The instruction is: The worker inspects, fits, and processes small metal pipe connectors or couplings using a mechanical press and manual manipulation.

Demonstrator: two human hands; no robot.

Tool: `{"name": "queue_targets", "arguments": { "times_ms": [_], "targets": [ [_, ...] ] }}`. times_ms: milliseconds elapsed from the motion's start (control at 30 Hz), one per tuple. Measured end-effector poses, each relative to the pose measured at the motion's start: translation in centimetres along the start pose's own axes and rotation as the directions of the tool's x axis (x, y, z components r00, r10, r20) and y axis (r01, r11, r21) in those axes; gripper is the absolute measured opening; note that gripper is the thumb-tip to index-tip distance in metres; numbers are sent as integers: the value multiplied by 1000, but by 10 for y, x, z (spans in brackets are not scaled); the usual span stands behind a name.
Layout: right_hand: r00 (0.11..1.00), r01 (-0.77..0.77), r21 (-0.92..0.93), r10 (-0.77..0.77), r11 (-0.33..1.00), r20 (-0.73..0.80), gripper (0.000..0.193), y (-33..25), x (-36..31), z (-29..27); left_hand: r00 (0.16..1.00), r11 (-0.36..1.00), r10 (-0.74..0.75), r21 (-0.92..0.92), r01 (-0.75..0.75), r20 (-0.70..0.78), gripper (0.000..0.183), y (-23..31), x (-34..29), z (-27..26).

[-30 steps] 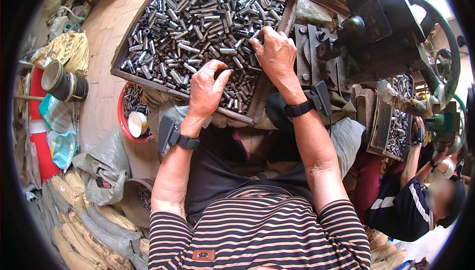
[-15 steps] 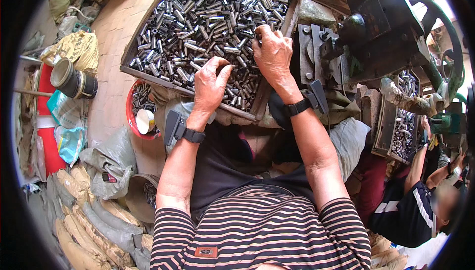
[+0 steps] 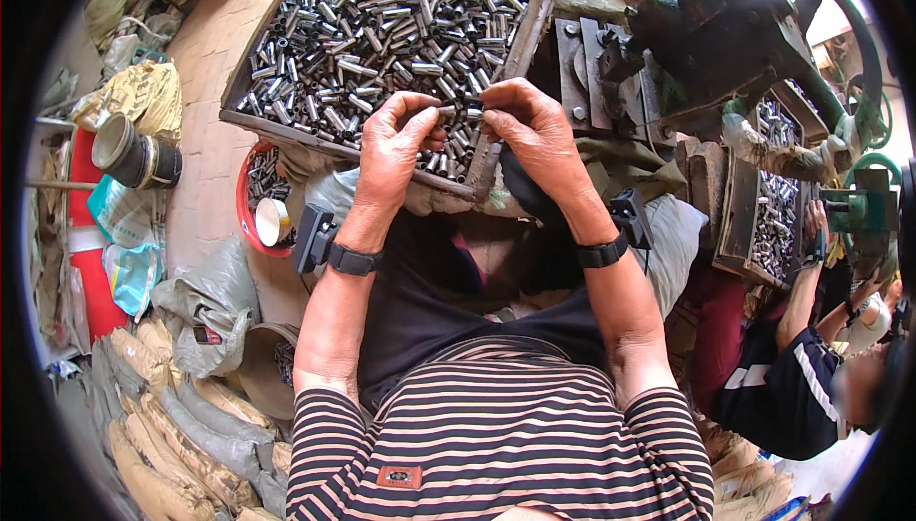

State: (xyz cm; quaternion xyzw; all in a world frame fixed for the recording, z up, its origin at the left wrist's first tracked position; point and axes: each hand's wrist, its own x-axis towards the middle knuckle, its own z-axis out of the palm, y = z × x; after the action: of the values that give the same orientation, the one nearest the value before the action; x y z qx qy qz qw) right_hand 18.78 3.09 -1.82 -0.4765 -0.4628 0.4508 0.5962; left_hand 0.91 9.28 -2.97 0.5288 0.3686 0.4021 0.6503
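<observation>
- The left hand [image 3: 386, 149] has its thumb and forefinger pressed together on a small metal tube [image 3: 447, 112].
- The right hand [image 3: 541, 137] pinches a second tube [image 3: 472, 114] with thumb and forefinger; its end points toward the left hand. Whether the two tubes touch, I cannot tell.
- Both hands are above the near corner of a tray [image 3: 286, 135], which is filled with many loose tubes [image 3: 382, 44].
- To the right of the tray there stands a dark machine [image 3: 716, 34].
- To the left, below the tray, is a red basin [image 3: 245, 204]; it contains more tubes and a white cup [image 3: 270, 222].
- At far right, a co-worker [image 3: 787, 397] sits near another tray [image 3: 733, 225] of metal pieces.
</observation>
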Motion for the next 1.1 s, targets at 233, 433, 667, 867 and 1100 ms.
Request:
{"name": "queue_targets", "arguments": {
  "times_ms": [233, 433, 667, 867, 1100],
  "targets": [
    [996, -84, 195, 83, 977, 13, 14, -1, -22, -11, 993, 996, 14, -87, -4, 118, 13, 7, -14, 19],
    [987, -144, 339, 159, 930, -15, 11, 2, -32, -19, 987, 996, 53, -76, -42, 150, 11, 8, -19, 28],
    [987, -134, 404, 158, 905, -27, 12, 5, -37, -22, 990, 998, 60, 23, -64, 126, 11, 10, -24, 38],
    [996, -28, 201, 44, 979, -76, 12, 5, -41, -18, 984, 960, 102, 245, -137, 148, 9, 8, -25, 38],
    [962, -261, 417, 198, 871, 187, 12, -10, -45, -26, 896, 978, -139, -85, 192, 423, 26, 16, -29, 21]
  ]
}}
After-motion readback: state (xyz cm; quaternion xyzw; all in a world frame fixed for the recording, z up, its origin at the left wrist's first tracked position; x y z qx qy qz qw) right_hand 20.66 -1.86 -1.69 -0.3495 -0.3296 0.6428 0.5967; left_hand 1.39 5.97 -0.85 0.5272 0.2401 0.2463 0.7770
